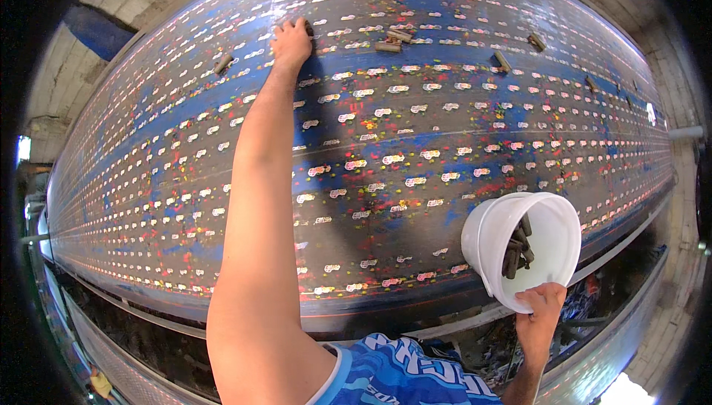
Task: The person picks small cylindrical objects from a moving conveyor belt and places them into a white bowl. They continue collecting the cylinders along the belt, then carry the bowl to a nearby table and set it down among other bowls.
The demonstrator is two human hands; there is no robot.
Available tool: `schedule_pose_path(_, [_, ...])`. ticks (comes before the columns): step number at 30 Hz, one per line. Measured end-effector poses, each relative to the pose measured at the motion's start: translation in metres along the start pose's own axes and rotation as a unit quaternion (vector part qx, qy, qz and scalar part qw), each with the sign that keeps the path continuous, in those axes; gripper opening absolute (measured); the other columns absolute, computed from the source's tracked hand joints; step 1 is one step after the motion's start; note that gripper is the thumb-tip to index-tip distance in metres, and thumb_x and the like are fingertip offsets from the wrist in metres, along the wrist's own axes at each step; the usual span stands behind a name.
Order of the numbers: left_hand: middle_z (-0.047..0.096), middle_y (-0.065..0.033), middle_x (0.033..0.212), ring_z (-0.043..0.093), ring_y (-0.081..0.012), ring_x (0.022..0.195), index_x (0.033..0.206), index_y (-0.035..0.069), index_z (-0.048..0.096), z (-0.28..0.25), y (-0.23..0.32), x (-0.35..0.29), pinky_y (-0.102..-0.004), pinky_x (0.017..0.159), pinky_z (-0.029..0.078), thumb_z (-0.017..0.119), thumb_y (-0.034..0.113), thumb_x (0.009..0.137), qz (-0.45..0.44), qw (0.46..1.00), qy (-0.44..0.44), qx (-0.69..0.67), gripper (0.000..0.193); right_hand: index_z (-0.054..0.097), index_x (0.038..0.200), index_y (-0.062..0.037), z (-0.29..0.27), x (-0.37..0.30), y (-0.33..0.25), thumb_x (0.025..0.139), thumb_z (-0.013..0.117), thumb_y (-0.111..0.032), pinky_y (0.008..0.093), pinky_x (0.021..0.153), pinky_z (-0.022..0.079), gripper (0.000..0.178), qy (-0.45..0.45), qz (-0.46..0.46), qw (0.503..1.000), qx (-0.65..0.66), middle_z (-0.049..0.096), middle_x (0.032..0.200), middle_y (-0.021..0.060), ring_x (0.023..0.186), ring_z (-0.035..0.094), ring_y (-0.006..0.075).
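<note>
Bare left arm (256,271) rises from seven o'clock. Toward ten, one dull brown cylinder (223,63) lies on printed, glossy sheeting (415,245). At eleven, the left hand (291,45) curls at a dark cylinder (309,29); I cannot tell whether it grips. More cylinders (400,35) dot twelve to two. At four, the round white bucket (558,227) holds dark cylinders (513,253), its rim clasped by the right hand (544,305).

Bucket (476,234): right, near edge of the table (415,242)
Inside bucket: several cylinders (512,260)
Far side: loose cylinders (388,47) left and right of the left hand (291,43)
</note>
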State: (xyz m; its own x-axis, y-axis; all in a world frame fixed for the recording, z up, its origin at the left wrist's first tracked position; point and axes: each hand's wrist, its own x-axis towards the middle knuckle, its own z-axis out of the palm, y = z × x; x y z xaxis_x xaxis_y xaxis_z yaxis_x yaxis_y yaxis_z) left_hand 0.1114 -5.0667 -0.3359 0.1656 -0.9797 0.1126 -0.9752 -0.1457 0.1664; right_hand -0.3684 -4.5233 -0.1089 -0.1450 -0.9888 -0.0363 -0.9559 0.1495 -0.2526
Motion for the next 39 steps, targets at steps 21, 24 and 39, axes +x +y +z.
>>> schedule_pose_path(21, [0.069, -0.0219, 0.114, 0.067, -0.0323, 0.098, 0.126, -0.001, 0.058, -0.058, -0.027, -0.08, -0.0428, 0.092, 0.053, 0.059, 0.021, 0.11, 0.061, 0.956, -0.023, -0.286, 0.027, 0.078, 0.086, -0.0145, 0.0, 0.007, 0.023, 0.059, 0.074, 0.005, 0.0475, 0.092, 0.051, 0.033, 0.011, -0.086, 0.996, 0.026, 0.066, 0.092, 0.0068, 0.105, 0.059, 0.0356])
schedule_pose_path(24, [0.064, -0.0116, 0.115, 0.06, -0.0222, 0.101, 0.136, 0.002, 0.057, -0.144, 0.14, -0.199, -0.0372, 0.093, 0.052, 0.052, 0.028, 0.115, 0.193, 0.85, -0.044, -0.487, 0.034, 0.078, 0.085, -0.0143, 0.006, 0.001, 0.044, 0.06, 0.075, 0.003, 0.0473, 0.093, 0.053, 0.03, 0.038, -0.104, 0.992, 0.056, 0.066, 0.09, 0.0056, 0.106, 0.061, 0.0354])
schedule_pose_path(39, [0.072, -0.0081, 0.086, 0.066, -0.0291, 0.086, 0.109, 0.003, 0.073, -0.227, 0.436, -0.538, -0.0535, 0.104, 0.047, 0.057, 0.009, 0.098, 0.44, 0.777, 0.089, -0.44, 0.019, 0.06, 0.075, -0.0134, -0.037, -0.03, 0.248, 0.076, 0.071, -0.011, 0.0369, 0.083, 0.051, 0.012, 0.106, -0.323, 0.928, 0.153, 0.057, 0.083, 0.0032, 0.087, 0.057, 0.0271])
